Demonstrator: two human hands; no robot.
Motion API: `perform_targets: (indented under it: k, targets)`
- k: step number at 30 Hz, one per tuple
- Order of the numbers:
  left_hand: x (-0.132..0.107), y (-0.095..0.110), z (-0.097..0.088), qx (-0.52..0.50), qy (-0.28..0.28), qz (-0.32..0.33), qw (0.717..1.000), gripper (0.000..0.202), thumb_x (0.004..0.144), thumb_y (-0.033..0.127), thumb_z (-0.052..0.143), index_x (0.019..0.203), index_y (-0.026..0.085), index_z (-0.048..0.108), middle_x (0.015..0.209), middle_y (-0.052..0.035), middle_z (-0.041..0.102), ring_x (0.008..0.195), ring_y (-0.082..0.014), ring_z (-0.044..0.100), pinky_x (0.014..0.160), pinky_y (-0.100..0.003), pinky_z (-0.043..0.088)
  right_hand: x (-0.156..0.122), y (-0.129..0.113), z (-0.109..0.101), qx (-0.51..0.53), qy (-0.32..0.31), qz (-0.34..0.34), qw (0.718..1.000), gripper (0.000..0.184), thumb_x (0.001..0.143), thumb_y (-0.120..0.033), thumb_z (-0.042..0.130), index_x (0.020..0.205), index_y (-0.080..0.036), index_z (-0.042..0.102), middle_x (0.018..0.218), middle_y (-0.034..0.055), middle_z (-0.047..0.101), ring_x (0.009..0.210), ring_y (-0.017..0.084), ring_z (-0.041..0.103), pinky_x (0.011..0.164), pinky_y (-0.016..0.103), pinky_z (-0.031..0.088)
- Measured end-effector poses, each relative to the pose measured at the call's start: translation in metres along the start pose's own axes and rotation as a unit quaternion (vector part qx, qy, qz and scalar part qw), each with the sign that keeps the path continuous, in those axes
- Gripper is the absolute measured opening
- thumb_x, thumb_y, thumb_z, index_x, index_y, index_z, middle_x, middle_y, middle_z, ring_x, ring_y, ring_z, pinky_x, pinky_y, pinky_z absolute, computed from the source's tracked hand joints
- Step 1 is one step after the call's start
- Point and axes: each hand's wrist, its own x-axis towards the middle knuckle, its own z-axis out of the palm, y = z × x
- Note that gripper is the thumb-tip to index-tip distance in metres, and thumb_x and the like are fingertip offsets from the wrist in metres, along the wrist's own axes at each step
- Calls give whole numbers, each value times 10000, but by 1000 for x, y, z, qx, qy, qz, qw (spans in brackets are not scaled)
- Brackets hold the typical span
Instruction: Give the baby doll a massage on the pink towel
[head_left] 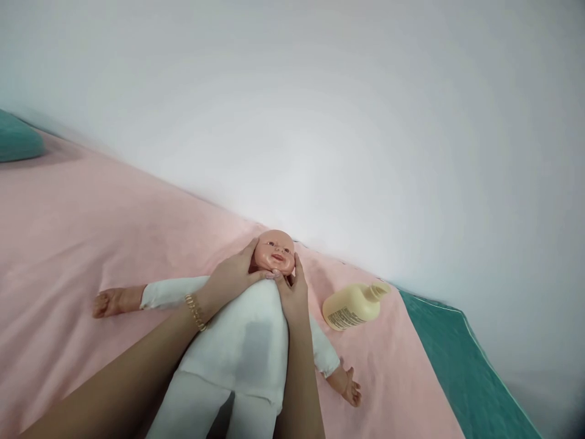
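Observation:
A baby doll with a white cloth body lies on its back, arms spread out to both sides. My left hand cups one side of its plastic head, the thumb reaching under the chin. On the opposite side my right hand presses against the cheek and neck, its thumb meeting the left one below the chin. The fingers behind the doll's head are partly hidden. To the right of the doll, a pale yellow pump bottle with printed text on it stands tilted in the view.
A pink sheet with some wrinkles covers the bed under the doll. Teal fabric shows along the right edge, and a teal pillow-like item lies at far left. A plain white wall rises right behind the doll's head.

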Motion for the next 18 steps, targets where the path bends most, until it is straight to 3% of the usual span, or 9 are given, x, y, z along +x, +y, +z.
perform_targets:
  k: [5, 12, 18]
  targets:
    - [0, 0, 0, 14, 19, 0, 1000, 799, 693, 512, 736, 1410, 243, 508, 1234, -108, 688, 1098, -386, 643, 911, -408, 471, -1, -1, 0, -11, -6, -12, 1000, 808, 760, -376, 788, 1468, -221, 433, 1430, 85, 551, 1264, 255, 570, 1059, 386, 475]
    - [0, 4, -1, 70, 6, 22, 997, 691, 809, 580, 621, 1427, 303, 483, 1260, -52, 678, 1078, -349, 645, 854, -378, 479, 1, 1, -3, 3, -9, -5, 1000, 764, 776, -384, 775, 1455, -232, 460, 1414, 70, 569, 1285, 258, 553, 1099, 411, 435]
    - [-1, 3, -2, 121, -1, 15, 993, 738, 901, 609, 464, 1528, 237, 350, 1365, -94, 612, 1186, -352, 605, 933, -388, 471, 2, 1, -8, -24, -26, -2, 999, 762, 834, -497, 699, 1486, -223, 416, 1456, 70, 527, 1327, 266, 515, 1126, 427, 406]
